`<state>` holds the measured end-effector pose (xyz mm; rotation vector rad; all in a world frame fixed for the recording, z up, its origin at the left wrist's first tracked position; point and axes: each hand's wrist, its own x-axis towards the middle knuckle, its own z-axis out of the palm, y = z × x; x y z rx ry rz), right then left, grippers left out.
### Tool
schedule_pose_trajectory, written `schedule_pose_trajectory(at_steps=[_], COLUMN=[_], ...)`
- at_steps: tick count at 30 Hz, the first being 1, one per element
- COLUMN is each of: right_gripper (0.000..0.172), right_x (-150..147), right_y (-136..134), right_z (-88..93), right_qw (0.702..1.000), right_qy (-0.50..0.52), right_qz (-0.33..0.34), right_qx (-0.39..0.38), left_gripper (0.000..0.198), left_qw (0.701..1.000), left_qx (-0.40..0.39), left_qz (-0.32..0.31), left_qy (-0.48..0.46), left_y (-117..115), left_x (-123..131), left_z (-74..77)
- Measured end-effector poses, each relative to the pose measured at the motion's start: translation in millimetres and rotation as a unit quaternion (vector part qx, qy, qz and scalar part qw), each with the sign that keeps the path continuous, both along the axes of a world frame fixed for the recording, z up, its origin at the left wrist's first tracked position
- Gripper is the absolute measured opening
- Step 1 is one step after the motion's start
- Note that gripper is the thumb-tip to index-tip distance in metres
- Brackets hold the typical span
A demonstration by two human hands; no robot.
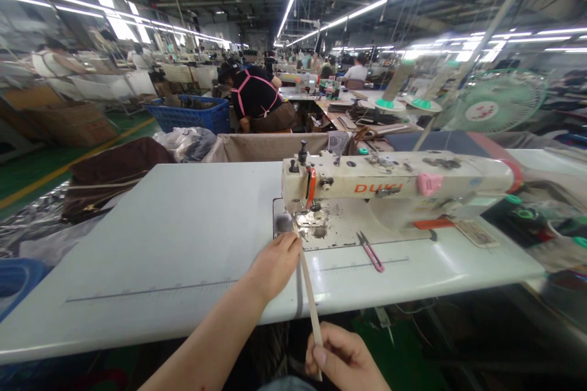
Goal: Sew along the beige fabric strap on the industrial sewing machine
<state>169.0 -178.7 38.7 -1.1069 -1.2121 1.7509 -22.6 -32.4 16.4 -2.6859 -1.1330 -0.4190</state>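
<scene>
A: With the sewing machine's [397, 180] needle as dial centre, where's the pale strip [310, 288]?
B: It runs from beside the presser foot down past the table's [206, 220] edge, ending between 5 and 6 o'clock.
A: And the 2 hands?
B: The right hand [342, 354], at the strip's low end, pinches it, thumb against fingers, no gap. The left hand [277, 263], at 7, has its fingers drawn together over the strip; whether they pinch or just press, I can't tell.
A: Containers?
B: At 10, a blue basket [192, 119] heaped with dark pieces, too blurred to name. At 11, a cloth-sided bin [257, 149], contents hidden. Near 9, a blue tub [25, 275], cut off by the view.
A: Anything near 4?
B: Pink-handled snips [372, 253], on the table.
</scene>
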Motion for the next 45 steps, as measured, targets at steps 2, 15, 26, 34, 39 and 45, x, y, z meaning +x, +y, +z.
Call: schedule_pose_trajectory(at_steps=[2, 15, 26, 34, 39, 45], right_gripper=[0.049, 0.048, 0.062, 0.051, 0.053, 0.055], right_x=[-1, -16, -23, -6, -1, 6], right_y=[1, 13, 28, 10, 4, 0], right_z=[0.5, -15.5, 7.2, 18.4, 6.1, -4.1], right_qw=[0.998, 0.983, 0.993, 0.999, 0.997, 0.994], right_qy=[-0.038, -0.147, -0.102, -0.045, -0.046, -0.084], right_qz=[-0.021, -0.08, 0.012, 0.007, 0.034, 0.034], right_qx=[0.041, 0.079, -0.058, 0.026, 0.049, 0.058], left_gripper=[0.02, 0.022, 0.027, 0.024, 0.024, 0.026], left_qw=[1.0, 0.998, 0.999, 1.0, 0.999, 1.0], left_qx=[0.0, -0.016, -0.017, -0.021, -0.022, -0.014], left_qz=[0.003, 0.029, 0.022, 0.01, 0.013, 0.008], left_qy=[-0.014, -0.046, -0.024, -0.017, -0.031, 0.018], left_y=[-1, -1, 1, 0, 0, 1], left_x=[1, 2, 1, -1, -2, -2], left_z=[2.4, -0.7, -3.5, 0.8, -1.8, -5.8])
